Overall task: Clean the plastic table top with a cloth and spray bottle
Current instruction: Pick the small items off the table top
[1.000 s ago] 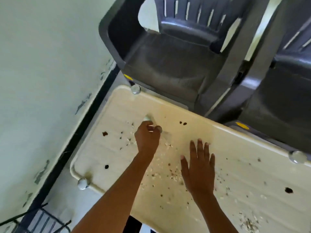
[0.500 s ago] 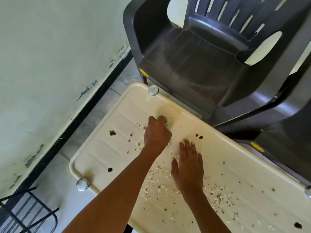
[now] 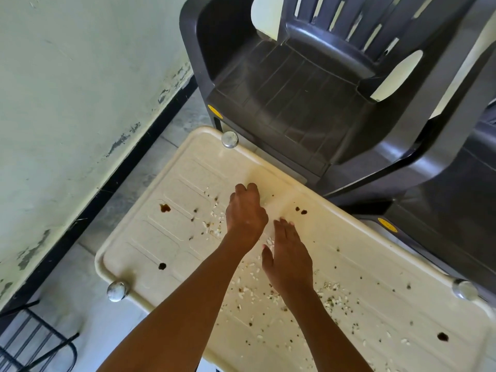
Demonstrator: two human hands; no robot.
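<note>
A single wide-angle view from the person's head looks forward and steeply down, close over the cream surface [image 3: 166, 237], which runs from near right to far left. A dark chair [image 3: 295, 103] fills the far right, and a wall [image 3: 67, 103] closes the left.

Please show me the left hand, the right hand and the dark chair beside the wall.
left hand [image 3: 245, 213], head view, back of hand.
right hand [image 3: 288, 257], head view, back of hand.
dark chair [image 3: 290, 95], head view, middle of seat.
</note>
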